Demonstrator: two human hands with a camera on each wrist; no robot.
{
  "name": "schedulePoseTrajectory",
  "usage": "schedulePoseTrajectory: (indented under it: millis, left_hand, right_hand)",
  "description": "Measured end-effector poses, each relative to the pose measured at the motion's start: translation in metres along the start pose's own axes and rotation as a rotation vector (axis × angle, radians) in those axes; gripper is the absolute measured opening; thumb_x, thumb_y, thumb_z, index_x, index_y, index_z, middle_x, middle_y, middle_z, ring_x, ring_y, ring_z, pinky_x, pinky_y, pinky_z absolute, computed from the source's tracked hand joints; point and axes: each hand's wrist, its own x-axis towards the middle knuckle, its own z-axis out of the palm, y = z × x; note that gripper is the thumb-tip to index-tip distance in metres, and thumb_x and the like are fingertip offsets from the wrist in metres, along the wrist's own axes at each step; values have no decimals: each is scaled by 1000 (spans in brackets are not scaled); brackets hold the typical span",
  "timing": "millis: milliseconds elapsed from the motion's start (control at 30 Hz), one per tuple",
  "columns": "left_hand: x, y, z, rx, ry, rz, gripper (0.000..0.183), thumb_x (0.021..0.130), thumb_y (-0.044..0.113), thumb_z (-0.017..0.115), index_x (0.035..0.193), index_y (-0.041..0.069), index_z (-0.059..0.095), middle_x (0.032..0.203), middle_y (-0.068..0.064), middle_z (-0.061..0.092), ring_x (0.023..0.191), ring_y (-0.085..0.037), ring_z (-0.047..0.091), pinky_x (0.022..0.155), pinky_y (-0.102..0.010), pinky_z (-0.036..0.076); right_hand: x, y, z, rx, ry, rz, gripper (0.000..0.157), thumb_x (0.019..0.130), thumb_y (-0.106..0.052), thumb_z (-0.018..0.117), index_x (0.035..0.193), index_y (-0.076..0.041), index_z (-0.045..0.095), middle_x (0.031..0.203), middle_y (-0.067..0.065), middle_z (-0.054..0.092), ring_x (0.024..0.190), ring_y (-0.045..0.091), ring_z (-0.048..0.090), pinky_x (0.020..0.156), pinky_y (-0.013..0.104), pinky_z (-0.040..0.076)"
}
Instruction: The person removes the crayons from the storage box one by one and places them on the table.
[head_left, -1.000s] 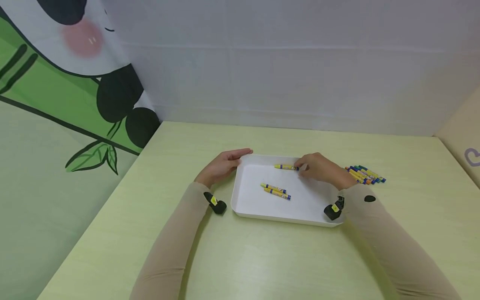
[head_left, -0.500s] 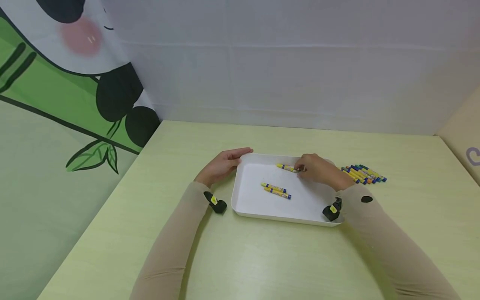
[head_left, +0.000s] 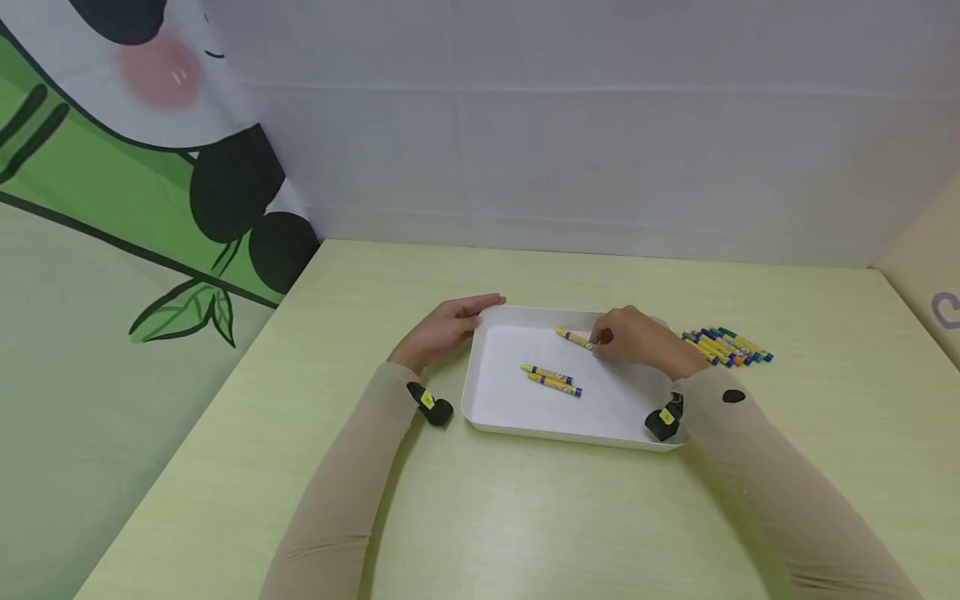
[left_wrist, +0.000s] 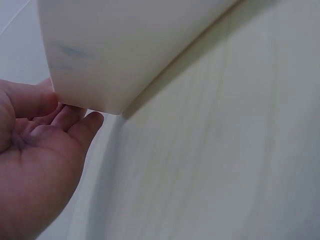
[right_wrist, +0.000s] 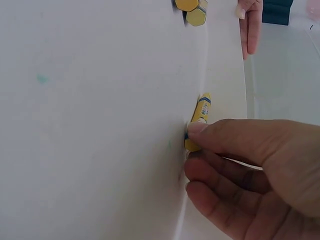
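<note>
L hand (head_left: 441, 332): we grip tray (head_left: 513, 415), far-L corner.
R hand (head_left: 637, 337): we pinch yel. crayon (head_left: 573, 338) at end.
2 crayons (head_left: 554, 384): approx. parallel, in tray.

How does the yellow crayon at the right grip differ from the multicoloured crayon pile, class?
The slender yellow crayon is inside the white rectangular tray, while the multicoloured crayon pile lies on the pale table. The right grip pinches the crayon; the pile lies unheld. The crayon looks mainly yellow; the pile mixes yellow, blue, green and orange. Both show blue bands.
</note>
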Motion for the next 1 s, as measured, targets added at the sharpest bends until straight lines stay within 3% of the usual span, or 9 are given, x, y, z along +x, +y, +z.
schedulePoseTrajectory:
  millis: [400, 700, 1000]
  left_hand:
    - [0, 0, 2, -2, 4, 5, 48, 101, -3, 37, 145, 13, 44, 152, 1, 40, 141, -17, 36, 115, -38, 33]
    - [0, 0, 2, -5, 9, 6, 47, 101, -2, 37, 145, 13, 44, 152, 1, 40, 141, -16, 35, 115, -37, 33]
    - [1, 0, 2, -6, 6, -4, 47, 101, -2, 37, 145, 13, 44, 153, 1, 40, 141, -17, 35, 115, -37, 32]
  right_hand:
    - [-1, 4, -1, 28, 8, -25, 11, 87, -7, 68, 96, -4, 73, 93, 7, 70, 82, 16, 61, 75, 34, 53]
    - [-2, 12, -3, 72, 61, -143, 12, 85, -3, 68, 96, -3, 74, 94, 9, 71, 84, 17, 62, 76, 32, 55]
    - [-10, 10, -16, 122, 76, -163, 14, 84, -4, 71, 98, -6, 74, 94, 5, 71, 84, 15, 64, 75, 30, 56]
